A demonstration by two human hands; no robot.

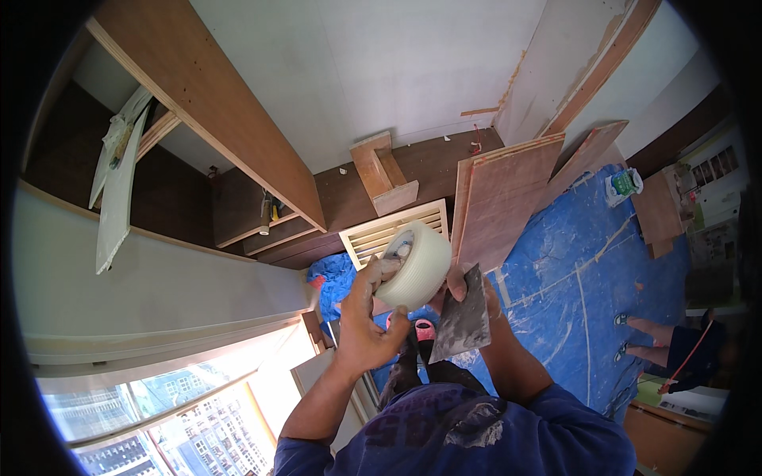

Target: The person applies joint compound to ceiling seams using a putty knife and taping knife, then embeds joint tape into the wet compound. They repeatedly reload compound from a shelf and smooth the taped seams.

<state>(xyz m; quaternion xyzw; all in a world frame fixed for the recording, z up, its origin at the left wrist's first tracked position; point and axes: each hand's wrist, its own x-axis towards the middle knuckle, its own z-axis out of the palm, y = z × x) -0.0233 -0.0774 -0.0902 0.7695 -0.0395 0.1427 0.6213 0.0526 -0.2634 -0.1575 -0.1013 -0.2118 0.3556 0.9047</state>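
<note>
far left: long white board (119,190) leaning by the wooden shelf frame (206,103), window with city blocks below it
left hand: left hand (369,321) clenched on the near rim of the white roll of mesh joint tape (414,266), thumb up over the edge, fingertips at the hollow core
roll: held up in front of the chest, between both hands, its open core facing left toward the left hand, flat band face turned right
right hand: right hand (468,289) grasping a grey, plaster-caked metal trowel blade (462,321), with its fingers also touching the roll's right side
key relation: roll lies up and just right of the left grip, touching both hands; the left hand has the fuller hold on it, the trowel's long axis hangs down and away beneath the right hand
below: blue tarpaulin (579,278) over the floor, brown plywood sheets (500,198) leaning on it, white slatted vent panel (389,234)
far right: another person's feet (643,325) on the tarp
room: white wall, fit-out in progress
</note>
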